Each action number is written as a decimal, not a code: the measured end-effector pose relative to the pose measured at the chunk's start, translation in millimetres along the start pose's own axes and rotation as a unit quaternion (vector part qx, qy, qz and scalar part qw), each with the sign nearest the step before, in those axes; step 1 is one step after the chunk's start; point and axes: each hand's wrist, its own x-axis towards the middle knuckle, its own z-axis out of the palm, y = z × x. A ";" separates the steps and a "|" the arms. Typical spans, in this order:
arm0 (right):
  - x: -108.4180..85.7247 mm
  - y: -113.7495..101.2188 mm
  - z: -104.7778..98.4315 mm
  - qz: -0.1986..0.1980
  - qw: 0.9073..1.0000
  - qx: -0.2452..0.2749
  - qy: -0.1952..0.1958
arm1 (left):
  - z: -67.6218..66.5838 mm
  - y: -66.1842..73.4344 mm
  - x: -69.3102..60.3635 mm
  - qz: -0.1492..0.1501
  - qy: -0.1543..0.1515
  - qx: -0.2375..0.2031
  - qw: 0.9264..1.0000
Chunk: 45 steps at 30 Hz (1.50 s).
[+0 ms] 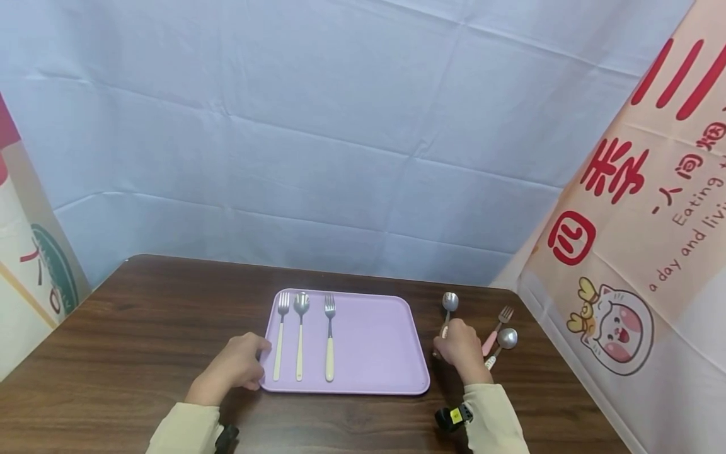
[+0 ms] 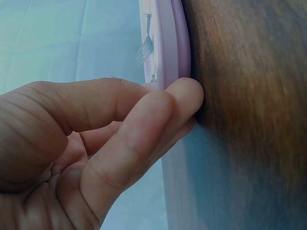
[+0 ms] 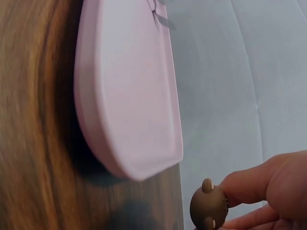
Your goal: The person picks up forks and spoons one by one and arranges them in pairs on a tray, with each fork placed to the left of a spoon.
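Observation:
On the lilac tray [image 1: 374, 353] two forks [image 1: 329, 353] [image 1: 280, 340] and a spoon [image 1: 300, 340] lie side by side, handles toward the person. The left hand [image 1: 235, 362] holds the tray's left edge. In the left wrist view, the left hand [image 2: 91, 139] has its thumb and fingers at the tray rim [image 2: 168, 48]. Right of the tray, the right hand [image 1: 462, 350] pinches a spoon [image 1: 450, 301] by its handle, bowl pointing away. The right wrist view shows that handle's brown, eared end [image 3: 208, 207] in the right hand [image 3: 268, 191], near a tray corner [image 3: 129, 165].
Just right of the right hand lie a pink-handled fork [image 1: 490, 342] and another spoon [image 1: 507, 338]. The dark wooden table [image 1: 153, 315] extends around the tray. Behind it hangs a pale blue cloth [image 1: 317, 157], with a printed cloth [image 1: 618, 252] at the right.

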 end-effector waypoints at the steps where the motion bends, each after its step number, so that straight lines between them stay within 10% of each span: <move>1: -0.8 -1.5 0.6 0.000 1.000 0.001 -0.001 | 0.1 0.1 0.1 0.001 -0.001 0.001 1.000; 45: -26.6 -59.0 44.2 -0.122 0.992 0.014 0.022 | -0.1 1.2 0.6 -0.008 -0.005 -0.005 1.000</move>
